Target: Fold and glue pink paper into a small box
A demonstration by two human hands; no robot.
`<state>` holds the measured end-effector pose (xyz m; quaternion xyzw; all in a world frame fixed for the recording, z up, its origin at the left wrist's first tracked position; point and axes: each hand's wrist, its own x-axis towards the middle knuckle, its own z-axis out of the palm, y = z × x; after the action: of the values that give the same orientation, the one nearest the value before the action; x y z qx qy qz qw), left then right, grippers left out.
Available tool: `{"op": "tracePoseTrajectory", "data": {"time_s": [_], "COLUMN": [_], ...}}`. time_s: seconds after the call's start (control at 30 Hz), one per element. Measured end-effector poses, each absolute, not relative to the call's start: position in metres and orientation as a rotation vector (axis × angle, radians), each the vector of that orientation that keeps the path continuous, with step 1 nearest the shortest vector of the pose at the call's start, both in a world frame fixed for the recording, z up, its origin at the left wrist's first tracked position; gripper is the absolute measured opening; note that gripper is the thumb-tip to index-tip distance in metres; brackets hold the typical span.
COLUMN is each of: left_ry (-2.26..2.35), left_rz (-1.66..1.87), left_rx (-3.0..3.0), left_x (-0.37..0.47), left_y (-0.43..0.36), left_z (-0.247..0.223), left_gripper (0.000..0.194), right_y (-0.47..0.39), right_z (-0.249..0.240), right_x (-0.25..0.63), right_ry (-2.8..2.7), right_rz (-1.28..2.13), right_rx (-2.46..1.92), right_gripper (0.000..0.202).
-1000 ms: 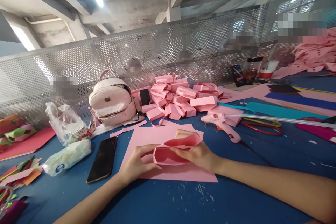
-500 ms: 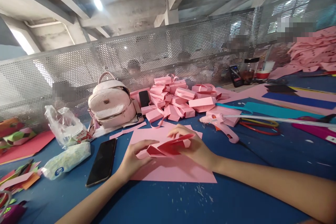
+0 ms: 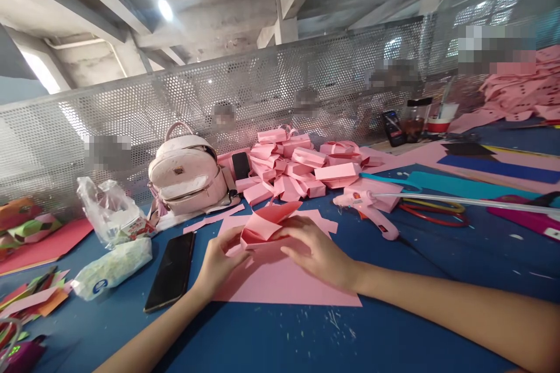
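A folded pink paper piece (image 3: 265, 226) is held up between my two hands, its upper flap standing open and tilted. My left hand (image 3: 221, 262) pinches its left end between thumb and fingers. On the other side, my right hand (image 3: 317, 250) has its fingers behind the right part of the fold, with the thumb apart in front. Beneath both hands lies a flat pink paper sheet (image 3: 289, 282) on the blue table (image 3: 245, 338).
Behind the sheet is a heap of folded pink paper pieces (image 3: 301, 163). A pink glue gun (image 3: 370, 213) lies to the right. Leftward are a black phone (image 3: 170, 271), a tissue pack (image 3: 111, 268), a plastic bag (image 3: 105, 210) and a pale backpack (image 3: 184, 175).
The pink paper piece has turned, its flap now rising higher and further left. My right hand has shifted its hold and its thumb has come out from the fold. My left hand stays nearly in place.
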<state>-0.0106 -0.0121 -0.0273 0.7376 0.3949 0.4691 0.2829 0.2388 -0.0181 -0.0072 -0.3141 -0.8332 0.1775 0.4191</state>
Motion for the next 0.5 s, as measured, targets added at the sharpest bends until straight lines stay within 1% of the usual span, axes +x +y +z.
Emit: {"op": "tracePoseTrajectory", "data": {"time_s": [0.07,0.1,0.2,0.27,0.33,0.4,0.43,0.5], "left_ry": [1.062,1.069,1.083,1.074,1.056,1.050,1.053,1.067], "left_rz": [1.235,1.228,1.219,1.213,1.208,1.209,1.213,1.223], "left_rx": [2.000,2.018,2.095,2.157,2.210,2.243,2.252,2.258], "left_x": [-0.009,-0.008,-0.007,-0.007,-0.006,-0.006,-0.006,-0.006], "left_y": [-0.015,-0.017,-0.024,-0.027,-0.029,-0.029,-0.029,-0.027], "left_z": [-0.027,-0.027,-0.027,-0.026,-0.026,-0.025,-0.025,-0.025], "left_gripper": [0.034,0.036,0.040,0.041,0.042,0.042,0.042,0.042], "right_y": [-0.018,-0.018,-0.017,-0.017,-0.017,-0.018,-0.018,-0.018], "right_z": [-0.009,-0.010,-0.012,-0.013,-0.014,-0.014,-0.015,-0.015], "right_x": [0.238,0.238,0.239,0.239,0.239,0.239,0.239,0.240], "right_ry": [-2.232,-2.294,-2.379,-2.389,-2.399,-2.426,-2.430,-2.423], "right_rz": [0.331,0.262,0.047,-0.040,-0.084,-0.097,-0.076,-0.017], "right_rx": [-0.774,-0.764,-0.720,-0.672,-0.638,-0.660,-0.705,-0.802], "right_gripper": [0.033,0.033,0.026,0.030,0.037,0.039,0.038,0.029]}}
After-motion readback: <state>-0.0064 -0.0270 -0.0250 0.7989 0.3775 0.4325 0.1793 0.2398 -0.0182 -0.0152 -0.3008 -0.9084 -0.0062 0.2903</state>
